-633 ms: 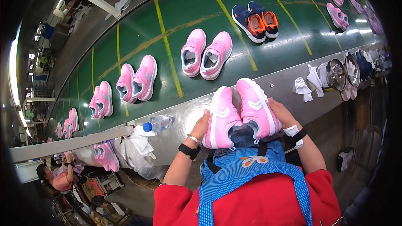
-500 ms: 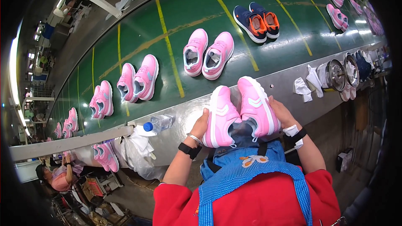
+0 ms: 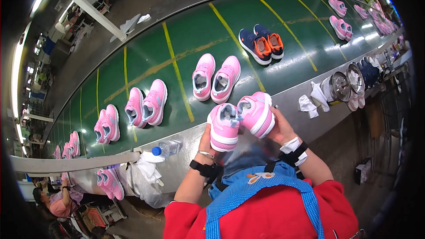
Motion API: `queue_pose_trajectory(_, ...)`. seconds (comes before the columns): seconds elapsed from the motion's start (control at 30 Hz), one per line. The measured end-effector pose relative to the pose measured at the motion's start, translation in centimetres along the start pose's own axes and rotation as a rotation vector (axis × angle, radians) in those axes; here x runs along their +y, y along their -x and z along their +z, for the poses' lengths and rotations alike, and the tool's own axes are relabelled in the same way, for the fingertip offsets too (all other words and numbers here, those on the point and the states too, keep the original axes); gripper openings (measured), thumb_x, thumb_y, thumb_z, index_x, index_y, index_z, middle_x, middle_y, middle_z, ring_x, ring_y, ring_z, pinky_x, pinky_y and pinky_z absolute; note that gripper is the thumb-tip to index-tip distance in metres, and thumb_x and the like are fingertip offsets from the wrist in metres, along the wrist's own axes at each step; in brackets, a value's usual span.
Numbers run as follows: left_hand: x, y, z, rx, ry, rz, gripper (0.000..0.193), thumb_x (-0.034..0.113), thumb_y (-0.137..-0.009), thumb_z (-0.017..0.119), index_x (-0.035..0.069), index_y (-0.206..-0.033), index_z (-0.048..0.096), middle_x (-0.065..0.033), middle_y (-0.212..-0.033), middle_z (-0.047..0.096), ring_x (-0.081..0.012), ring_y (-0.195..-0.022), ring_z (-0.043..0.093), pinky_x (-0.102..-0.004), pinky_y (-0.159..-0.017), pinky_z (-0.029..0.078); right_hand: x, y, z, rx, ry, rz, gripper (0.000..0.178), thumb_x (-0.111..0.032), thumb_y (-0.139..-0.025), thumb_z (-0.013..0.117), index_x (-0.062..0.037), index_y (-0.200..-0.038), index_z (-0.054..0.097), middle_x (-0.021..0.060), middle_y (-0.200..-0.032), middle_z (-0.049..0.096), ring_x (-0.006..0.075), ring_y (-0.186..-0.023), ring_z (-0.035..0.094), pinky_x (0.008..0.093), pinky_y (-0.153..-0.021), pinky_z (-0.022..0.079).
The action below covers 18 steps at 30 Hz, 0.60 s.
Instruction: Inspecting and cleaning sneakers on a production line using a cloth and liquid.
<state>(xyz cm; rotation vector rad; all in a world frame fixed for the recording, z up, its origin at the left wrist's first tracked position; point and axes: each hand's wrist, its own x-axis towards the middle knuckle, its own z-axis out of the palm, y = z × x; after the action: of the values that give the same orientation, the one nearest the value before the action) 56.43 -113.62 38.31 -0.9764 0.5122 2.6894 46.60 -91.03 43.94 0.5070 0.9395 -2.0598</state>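
Note:
A pair of pink sneakers is held up in front of me, heels turned toward me and openings facing up. My left hand (image 3: 207, 142) grips the outer side of the left pink sneaker (image 3: 224, 133). My right hand (image 3: 280, 128) is closed round the outer side of the right pink sneaker (image 3: 260, 121). The heels are spread slightly, and pale blue lining shows inside. Just beyond them, another pair of pink sneakers (image 3: 226, 79) stands on the green conveyor belt (image 3: 186, 44).
Navy and orange sneakers (image 3: 261, 46) and several more pink pairs stand along the belt. A metal ledge (image 3: 283, 89) borders it, with a water bottle (image 3: 168, 148), white cloths (image 3: 308, 106) and a metal bowl (image 3: 340, 86). At lower left, a person (image 3: 59, 201) sits beside a white rail (image 3: 75, 163).
Both hands have turned the sneakers from soles outward to upright, heels toward me, and moved them slightly left. The view has tilted, so the nearer belt items sit lower in the picture.

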Motion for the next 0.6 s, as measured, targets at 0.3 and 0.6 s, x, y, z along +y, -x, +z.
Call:
queue_pose_trajectory(0.3,-0.4,0.3,0.2,-0.208,0.22,-0.059,0.051,0.042,-0.091,0.035,0.003,-0.122,0.043,-0.0191,-0.116,0.052,-0.0376,-0.101,0.054,-0.0534,-0.087,0.043,1.8,0.7,1.3,0.009,-0.166,0.028,0.046,-0.041,-0.084,0.047,-0.0134,-0.121,0.047,0.0059,-0.118,0.052,0.0229,-0.108,0.05,0.0464,-0.089,0.04)
queue_pose_trajectory(0.6,-3.3,0.5,-0.3,0.172,-0.266,0.105,0.046,0.04,-0.091,0.041,0.003,-0.118,0.047,-0.0138,-0.12,0.049,-0.0247,-0.108,0.05,-0.0389,-0.093,0.041,4.4,-0.2,-4.4,0.068,0.15,-0.068,0.035,-0.031,-0.088,0.043,-0.0082,-0.113,0.053,0.0073,-0.107,0.058,0.0177,-0.096,0.057,0.0319,-0.082,0.046)
